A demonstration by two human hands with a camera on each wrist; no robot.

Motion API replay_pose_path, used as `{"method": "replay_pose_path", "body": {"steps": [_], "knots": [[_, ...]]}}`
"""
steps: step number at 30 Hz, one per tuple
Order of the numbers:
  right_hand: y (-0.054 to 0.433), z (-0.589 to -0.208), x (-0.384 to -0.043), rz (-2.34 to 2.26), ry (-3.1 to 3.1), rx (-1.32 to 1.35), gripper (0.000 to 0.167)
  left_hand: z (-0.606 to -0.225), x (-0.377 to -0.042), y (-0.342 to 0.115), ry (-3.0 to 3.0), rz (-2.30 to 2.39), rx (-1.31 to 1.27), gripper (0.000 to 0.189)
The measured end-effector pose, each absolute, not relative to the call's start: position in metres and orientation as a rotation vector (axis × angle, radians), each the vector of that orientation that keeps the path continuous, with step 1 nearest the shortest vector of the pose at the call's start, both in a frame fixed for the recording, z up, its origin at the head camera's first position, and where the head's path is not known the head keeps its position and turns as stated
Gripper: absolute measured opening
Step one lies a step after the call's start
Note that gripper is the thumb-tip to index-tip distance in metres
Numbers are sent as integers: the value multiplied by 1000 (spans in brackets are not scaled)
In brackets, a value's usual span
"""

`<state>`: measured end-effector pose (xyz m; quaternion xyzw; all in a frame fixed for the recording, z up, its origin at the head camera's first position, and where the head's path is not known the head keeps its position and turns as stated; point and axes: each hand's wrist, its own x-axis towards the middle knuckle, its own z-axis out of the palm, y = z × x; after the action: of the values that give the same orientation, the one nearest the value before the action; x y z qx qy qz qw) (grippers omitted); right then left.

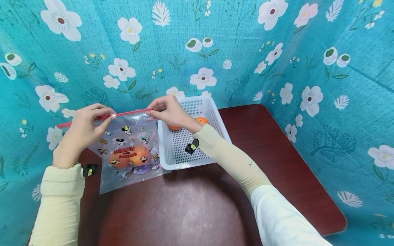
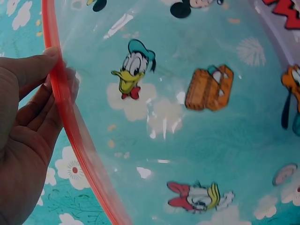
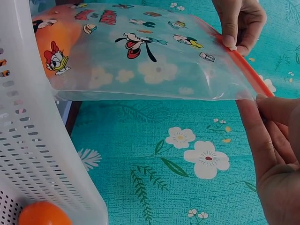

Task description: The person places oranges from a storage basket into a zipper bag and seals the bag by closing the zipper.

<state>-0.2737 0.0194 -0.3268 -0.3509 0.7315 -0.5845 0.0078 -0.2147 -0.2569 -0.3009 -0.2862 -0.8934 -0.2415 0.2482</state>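
Observation:
A clear zip bag with cartoon prints and a red zip edge stands over the table, with orange fruits in its lower part. My left hand pinches the red edge toward its left side; in the left wrist view, the thumb lies on one face of the strip and the fingers behind it. My right hand pinches the right end of the same edge, as the right wrist view also shows at the bag's top corner.
A white perforated basket stands right beside the bag, holding a few oranges at its back; my right forearm crosses over it. The dark red-brown table meets a teal flowered cloth behind and at the right.

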Motion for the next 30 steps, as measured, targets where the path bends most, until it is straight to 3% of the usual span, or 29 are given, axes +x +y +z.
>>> {"method": "replay_pose_path", "body": {"steps": [14,30], "knots": [[20,-326,-271,-1828,2279,-1115,9,-303,-211,-271,-2348,-630,-837,19],[23,-331,-275,-1829,2276,-1126,9,-306,-202,-291,-2387,-568,-718,21]]}}
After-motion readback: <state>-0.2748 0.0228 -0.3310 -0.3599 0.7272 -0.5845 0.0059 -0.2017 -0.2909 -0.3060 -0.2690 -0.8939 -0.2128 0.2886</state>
